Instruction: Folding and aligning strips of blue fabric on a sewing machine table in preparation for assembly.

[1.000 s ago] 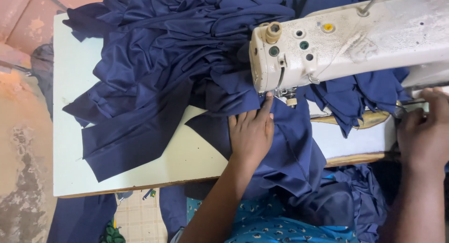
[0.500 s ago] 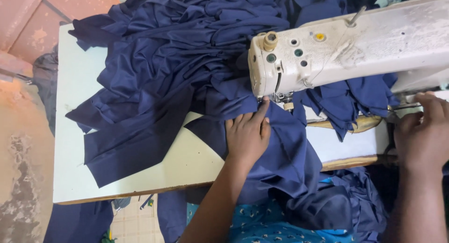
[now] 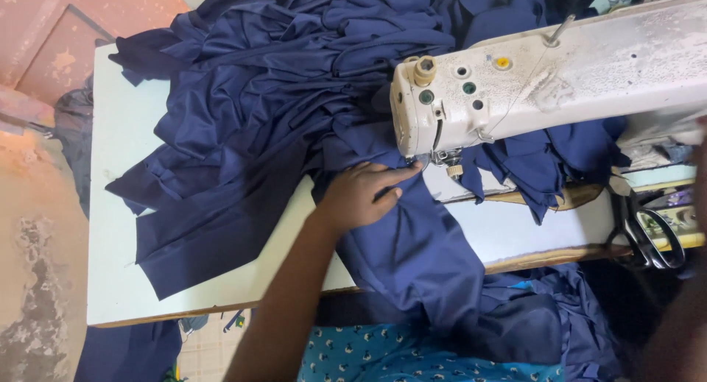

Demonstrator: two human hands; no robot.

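Your left hand (image 3: 361,196) lies flat, fingers spread, pressing the navy fabric (image 3: 412,242) directly beneath it on the counter (image 3: 118,205). Fingertips point toward the sewing machine (image 3: 545,80) head just beyond. More fabric is heaped beyond and left of the hand. Right hand: only an edge visible, state indeterminate.

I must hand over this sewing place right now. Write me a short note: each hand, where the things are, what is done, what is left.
Left hand: flat on the navy fabric piece, fingertips close to the presser foot of the white sewing machine.
Right hand: only the arm edge shows at the right border; its state cannot be told.
Things: a pile of navy pieces lies on the table left of the machine; black scissors lie at the right.
Done: the piece lies at the foot.
Left: the seam; stitching is not visible.
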